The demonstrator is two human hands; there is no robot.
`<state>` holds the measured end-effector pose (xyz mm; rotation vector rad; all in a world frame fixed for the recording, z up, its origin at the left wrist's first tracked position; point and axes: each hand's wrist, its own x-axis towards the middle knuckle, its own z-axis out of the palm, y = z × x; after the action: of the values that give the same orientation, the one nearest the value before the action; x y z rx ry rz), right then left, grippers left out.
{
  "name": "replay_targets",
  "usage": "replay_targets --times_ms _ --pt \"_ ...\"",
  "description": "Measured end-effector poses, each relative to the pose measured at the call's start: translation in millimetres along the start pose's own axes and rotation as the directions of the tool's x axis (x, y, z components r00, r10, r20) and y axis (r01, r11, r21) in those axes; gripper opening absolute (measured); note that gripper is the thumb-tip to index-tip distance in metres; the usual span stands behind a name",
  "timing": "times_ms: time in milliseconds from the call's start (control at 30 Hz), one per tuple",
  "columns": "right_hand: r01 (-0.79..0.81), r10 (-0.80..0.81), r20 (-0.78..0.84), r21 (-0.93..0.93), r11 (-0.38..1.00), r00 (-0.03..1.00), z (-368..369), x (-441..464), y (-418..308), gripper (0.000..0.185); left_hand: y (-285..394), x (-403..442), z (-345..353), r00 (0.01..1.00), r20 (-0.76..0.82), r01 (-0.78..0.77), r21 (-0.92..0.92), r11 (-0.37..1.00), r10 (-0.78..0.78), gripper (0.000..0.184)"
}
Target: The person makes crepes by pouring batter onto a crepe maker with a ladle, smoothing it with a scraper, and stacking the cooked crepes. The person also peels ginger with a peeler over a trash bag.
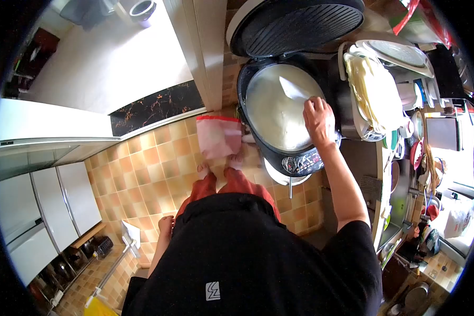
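Observation:
My right hand [319, 122] is closed on a white flat scraper [291, 88], fingers pinched at its near edge. The blade lies over a wide round layer of pale batter [271, 113] that covers the plate of a black electric griddle [250, 131]. Whether the blade touches the batter I cannot tell. Hinged at the back, the griddle's ribbed lid [300, 26] stands raised, and a control panel [300, 163] faces me. Down by my thigh hangs my left hand [166, 225], fingers curled, with nothing visible in it.
Right of the griddle, a thick stack of thin pale flatbreads [374, 92] hangs over its support. Plates [400, 55] stand behind it. A pink bag with a red edge [219, 136] is near my feet on the tiled floor [142, 174]. White cabinets [63, 200] line the left.

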<state>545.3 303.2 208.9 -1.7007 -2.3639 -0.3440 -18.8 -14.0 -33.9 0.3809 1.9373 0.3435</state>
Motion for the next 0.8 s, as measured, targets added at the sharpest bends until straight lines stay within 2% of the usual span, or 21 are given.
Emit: replay_targets --times_ms 133,167,233,300,367,467,533,600,700,767,800 --pt "-0.01 0.017 0.048 -0.137 0.99 0.999 12.8 3.5 26.9 0.017 35.9 -22.6 -2.4 0.997 0.003 0.071 -0.035 0.997 -0.071 0.027" --pt "-0.01 0.012 0.016 -0.125 0.992 1.0 12.2 0.2 28.3 0.012 31.3 -15.7 -5.6 0.995 0.0 0.102 -0.075 0.992 -0.103 0.027" --pt "-0.007 0.021 0.102 -0.136 0.991 0.995 10.5 -14.4 27.7 0.013 26.1 -1.4 -8.6 0.986 0.001 0.162 -0.164 0.973 -0.164 0.027" --pt "-0.018 0.05 0.27 -0.119 0.993 0.961 -5.2 -32.9 10.4 0.017 22.7 2.2 -10.9 0.985 0.009 0.17 -0.183 0.968 -0.171 0.027" --pt "-0.026 0.035 0.317 -0.032 0.999 0.948 -19.5 -54.4 -9.6 0.017 18.3 -1.7 -9.9 0.987 0.005 0.161 -0.202 0.966 -0.163 0.028" --pt "-0.016 -0.022 0.331 0.113 0.993 0.943 -56.7 -61.8 -45.4 0.011 26.1 -16.9 -1.9 0.985 -0.024 0.164 -0.148 0.975 -0.17 0.028" --pt "0.027 -0.078 0.266 0.19 0.981 0.961 -62.8 -58.2 -51.1 0.009 13.0 -9.1 -5.4 0.996 0.031 0.083 0.039 0.996 -0.084 0.028" --pt "-0.024 0.007 0.199 0.085 0.996 0.98 -49.2 -45.5 -39.9 0.011 4.6 -1.5 -4.3 0.997 0.056 0.054 0.083 0.995 -0.059 0.028" --pt "-0.125 0.129 0.113 -0.04 0.991 0.985 -27.1 -22.5 -18.5 0.014 23.2 -19.8 -1.9 0.993 0.013 0.12 -0.057 0.991 -0.12 0.028" --pt "-0.158 0.172 0.236 -0.079 0.984 0.956 -16.8 -28.0 -20.7 0.014 20.8 -13.9 -8.7 0.985 -0.01 0.167 -0.147 0.975 -0.17 0.029" --pt "-0.113 0.128 0.3 -0.065 0.991 0.945 -8.9 -37.7 -28.1 0.014 18.8 -9.5 -10.9 0.98 -0.017 0.19 -0.194 0.963 -0.197 0.029"
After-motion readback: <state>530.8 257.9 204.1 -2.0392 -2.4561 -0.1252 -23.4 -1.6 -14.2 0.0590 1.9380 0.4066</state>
